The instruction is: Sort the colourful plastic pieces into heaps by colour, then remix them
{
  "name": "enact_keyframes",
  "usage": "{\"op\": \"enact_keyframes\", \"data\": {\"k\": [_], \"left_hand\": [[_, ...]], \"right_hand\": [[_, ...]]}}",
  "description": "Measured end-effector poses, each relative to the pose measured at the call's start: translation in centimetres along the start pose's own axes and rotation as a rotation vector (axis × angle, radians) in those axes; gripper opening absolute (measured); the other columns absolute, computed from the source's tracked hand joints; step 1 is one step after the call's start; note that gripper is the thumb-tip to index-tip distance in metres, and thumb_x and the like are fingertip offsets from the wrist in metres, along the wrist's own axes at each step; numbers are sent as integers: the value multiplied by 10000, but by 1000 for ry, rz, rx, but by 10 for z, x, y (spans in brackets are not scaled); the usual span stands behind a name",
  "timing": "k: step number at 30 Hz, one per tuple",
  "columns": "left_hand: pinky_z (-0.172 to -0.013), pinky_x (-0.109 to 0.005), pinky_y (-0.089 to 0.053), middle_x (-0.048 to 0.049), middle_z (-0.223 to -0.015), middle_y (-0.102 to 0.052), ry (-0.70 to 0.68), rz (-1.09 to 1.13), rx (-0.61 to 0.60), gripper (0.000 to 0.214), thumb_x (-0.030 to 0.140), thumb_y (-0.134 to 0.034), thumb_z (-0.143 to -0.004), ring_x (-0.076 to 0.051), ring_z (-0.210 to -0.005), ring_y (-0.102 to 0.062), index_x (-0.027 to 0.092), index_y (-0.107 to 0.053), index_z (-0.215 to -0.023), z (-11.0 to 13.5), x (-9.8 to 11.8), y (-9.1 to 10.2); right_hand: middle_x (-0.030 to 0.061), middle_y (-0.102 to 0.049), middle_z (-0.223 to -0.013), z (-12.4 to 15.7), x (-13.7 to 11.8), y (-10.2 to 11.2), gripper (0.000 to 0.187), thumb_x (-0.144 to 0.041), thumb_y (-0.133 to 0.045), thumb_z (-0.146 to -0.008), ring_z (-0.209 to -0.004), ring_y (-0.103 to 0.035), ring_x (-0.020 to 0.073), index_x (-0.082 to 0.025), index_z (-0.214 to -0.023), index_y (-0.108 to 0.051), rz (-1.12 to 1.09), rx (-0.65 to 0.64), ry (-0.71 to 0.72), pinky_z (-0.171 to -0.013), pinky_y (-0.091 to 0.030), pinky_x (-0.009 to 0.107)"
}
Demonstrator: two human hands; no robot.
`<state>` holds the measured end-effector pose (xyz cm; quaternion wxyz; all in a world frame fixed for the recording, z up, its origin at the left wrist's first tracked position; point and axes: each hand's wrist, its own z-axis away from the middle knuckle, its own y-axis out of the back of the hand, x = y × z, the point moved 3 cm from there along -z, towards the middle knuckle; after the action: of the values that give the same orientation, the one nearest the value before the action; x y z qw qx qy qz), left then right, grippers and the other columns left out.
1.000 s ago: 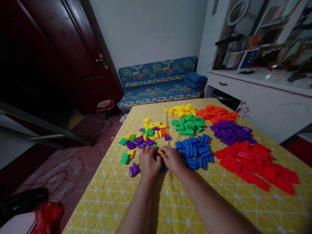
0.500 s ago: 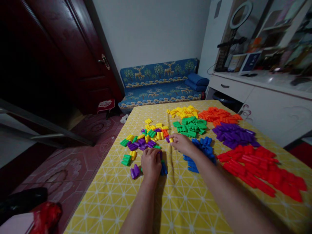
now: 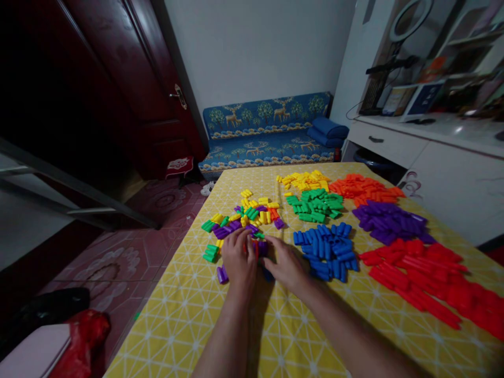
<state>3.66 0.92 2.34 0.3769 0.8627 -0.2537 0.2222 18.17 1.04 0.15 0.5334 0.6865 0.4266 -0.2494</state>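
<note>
Small ribbed plastic building pieces lie about on the table in front of me. My left hand (image 3: 239, 262) is bent over a red piece (image 3: 255, 247) and a purple piece (image 3: 263, 248). Its fingers are closed on this cluster, though they hide part of it. Just right of the cluster is my right hand (image 3: 286, 266), thumb and forefinger apart, with a blue piece (image 3: 268, 274) partly under the thumb. Beyond both hands spreads a mixed heap of pieces (image 3: 252, 212). Green pieces (image 3: 211, 253) and a purple pair (image 3: 222, 274) lie left of my left hand.
Sorted piles cover the right side: yellow (image 3: 307, 180), green (image 3: 315, 205), orange (image 3: 364, 189), purple (image 3: 389, 221), blue (image 3: 326, 249) and red (image 3: 429, 278). A patterned yellow cloth (image 3: 189, 336) covers the table. Behind stand a blue sofa (image 3: 268, 136) and a white cabinet (image 3: 444, 173).
My right hand has come back toward my left hand without the yellow piece it held. A single yellow piece now lies near the yellow pile. The view has shifted slightly.
</note>
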Motion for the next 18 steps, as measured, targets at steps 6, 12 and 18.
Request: {"op": "enact_keyframes", "data": {"k": [6, 12, 18], "left_hand": [[-1026, -561, -347, -182, -1244, -607, 383, -320, 126, 416, 360, -548, -871, -372, -1236, -482, 158, -613, -1228, -8, -40, 25], [-1047, -418, -413, -155, -1241, -638, 344, 19, -101, 379, 372, -478, -895, -291, -1227, -546, 144, -683, -1118, -5, -42, 1], [-905, -356, -508, -96, -1033, -747, 367, 366, -125, 372, 413, -489, -897, -249, -1021, -674, 157, -725, -1028, -3, -24, 0]], "right_hand": [[126, -329, -1555, 29, -14, -13, 937, -338, -790, -665, -1443, -279, 328, -255, -1486, -347, 254, -157, 68, -1166, -269, 532], [148, -278, -1577, 21, -8, -17, 825, -193, -636, -779, -1471, -224, 276, -171, -1517, -268, 378, -149, 39, -1185, -241, 504], [162, -503, -1429, 16, 2, -14, 676, -286, -601, -843, -1330, -468, 288, -168, -1464, -361, 182, 70, 106, -1088, -410, 483]]}}
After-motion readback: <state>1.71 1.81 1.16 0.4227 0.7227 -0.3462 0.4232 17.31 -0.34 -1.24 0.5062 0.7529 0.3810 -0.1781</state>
